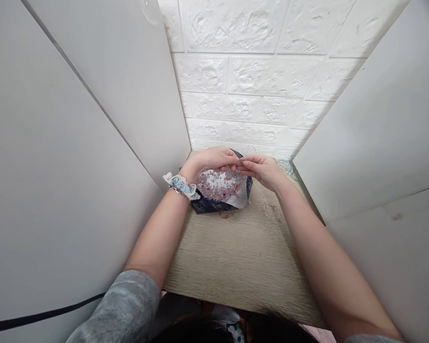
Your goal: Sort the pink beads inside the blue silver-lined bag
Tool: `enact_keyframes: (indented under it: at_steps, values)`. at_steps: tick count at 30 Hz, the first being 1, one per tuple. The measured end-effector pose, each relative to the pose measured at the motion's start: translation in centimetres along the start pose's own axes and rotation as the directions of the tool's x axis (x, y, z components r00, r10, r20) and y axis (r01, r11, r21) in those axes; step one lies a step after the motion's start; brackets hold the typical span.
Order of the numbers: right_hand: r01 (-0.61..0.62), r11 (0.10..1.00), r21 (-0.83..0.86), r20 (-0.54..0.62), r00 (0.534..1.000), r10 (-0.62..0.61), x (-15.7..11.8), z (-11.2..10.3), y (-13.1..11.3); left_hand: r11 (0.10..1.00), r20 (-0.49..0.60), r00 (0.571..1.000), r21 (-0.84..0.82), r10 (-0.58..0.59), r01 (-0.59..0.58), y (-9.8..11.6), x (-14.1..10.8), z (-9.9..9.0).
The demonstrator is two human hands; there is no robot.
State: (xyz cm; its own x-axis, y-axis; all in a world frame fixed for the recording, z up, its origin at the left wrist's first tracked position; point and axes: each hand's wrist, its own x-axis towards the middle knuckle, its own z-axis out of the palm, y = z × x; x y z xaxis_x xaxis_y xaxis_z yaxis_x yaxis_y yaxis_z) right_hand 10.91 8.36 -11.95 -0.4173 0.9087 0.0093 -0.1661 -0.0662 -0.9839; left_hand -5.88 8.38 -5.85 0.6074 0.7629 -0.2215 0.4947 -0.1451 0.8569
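Observation:
Over a dark blue patterned box (214, 206), my left hand (217, 158) and my right hand (263, 170) meet at the fingertips. Both are closed in a pinch, and what lies between the fingers is too small to make out. Many pink, clear and reddish beads (219, 186) lie loose on the white lining inside the box. The left hand covers part of the box's far side. A light blue and white scrunchie (181, 186) circles the left wrist, beside a metal bracelet.
The box stands on a wooden table (229, 257) against a white brick-pattern wall (253, 74). Pale panels (139, 95) rise on both sides. Pale blue-green bead strands (288, 166) lie at the back right. Thin beaded pieces (271, 209) lie near my right forearm.

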Motion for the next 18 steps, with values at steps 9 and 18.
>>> enact_keyframes:
  at_steps: [9, 18]
  values:
    - [0.029, 0.993, 0.111, 0.025, 0.999, -0.032, 0.0, 0.1, 0.7, 0.999, -0.006, 1.000, 0.039, 0.008, -0.008, -0.1, 0.4, -0.2]
    - [0.060, 0.996, 0.059, -0.033, 0.998, -0.059, 0.4, 0.5, 1.1, 0.999, -0.035, 0.999, 0.048, -0.001, 0.003, -0.5, 0.6, -0.4]
